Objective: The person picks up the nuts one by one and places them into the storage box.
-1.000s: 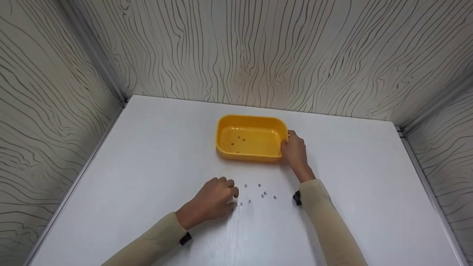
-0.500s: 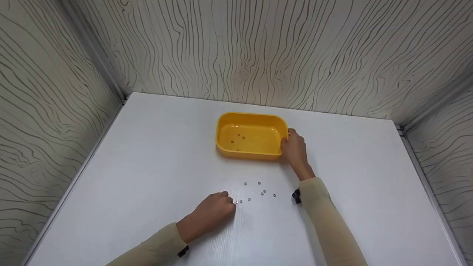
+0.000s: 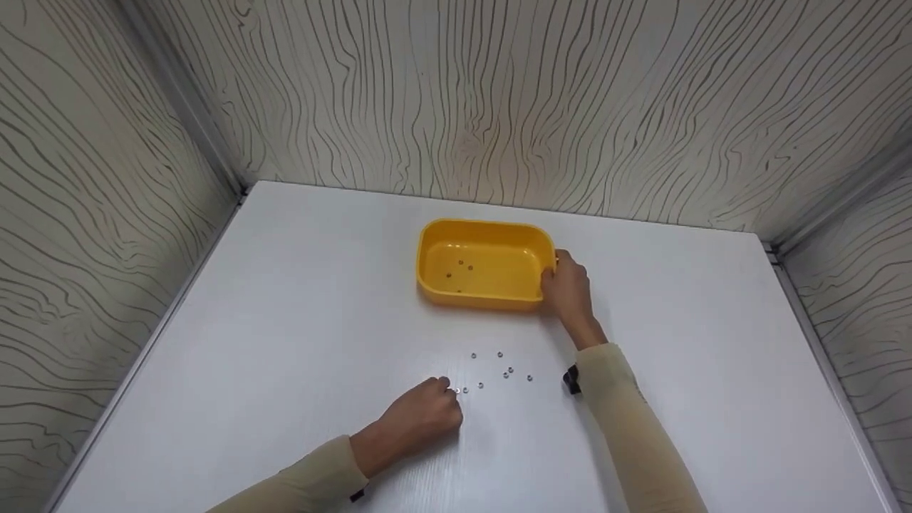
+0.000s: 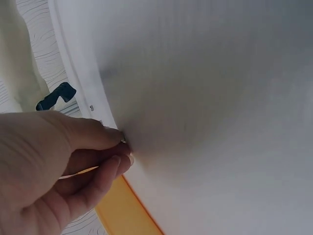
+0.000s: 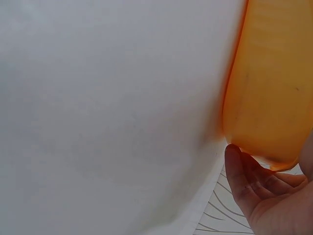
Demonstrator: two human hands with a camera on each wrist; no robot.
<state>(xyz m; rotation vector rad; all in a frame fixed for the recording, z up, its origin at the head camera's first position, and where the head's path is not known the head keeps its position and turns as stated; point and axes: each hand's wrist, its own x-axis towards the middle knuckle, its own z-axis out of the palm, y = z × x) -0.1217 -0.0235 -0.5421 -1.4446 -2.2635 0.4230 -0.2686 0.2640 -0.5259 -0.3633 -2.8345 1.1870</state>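
My left hand [image 3: 417, 417] is low over the white table, thumb and fingertips pinched together. In the left wrist view a small shiny metal nut [image 4: 123, 140] shows as a glint at the thumb tip, mostly hidden by the fingers. Just right of that hand, several small metal nuts [image 3: 480, 385] lie scattered on the table. Behind them stands a yellow plastic bin [image 3: 484, 302] with several nuts on its floor. My right hand [image 3: 568, 288] grips the bin's right end, thumb over the rim, the other fingers against the outside.
The white table [image 3: 313, 285] is bounded by a patterned back panel [image 3: 491, 107] and side panels joined by metal posts. A dark band piece [image 3: 572, 379] sits at the right sleeve cuff.
My left hand's fingers have closed into a pinch at the left end of the scattered nuts, and the nut under them has left the table view. The right hand and bin stay put.
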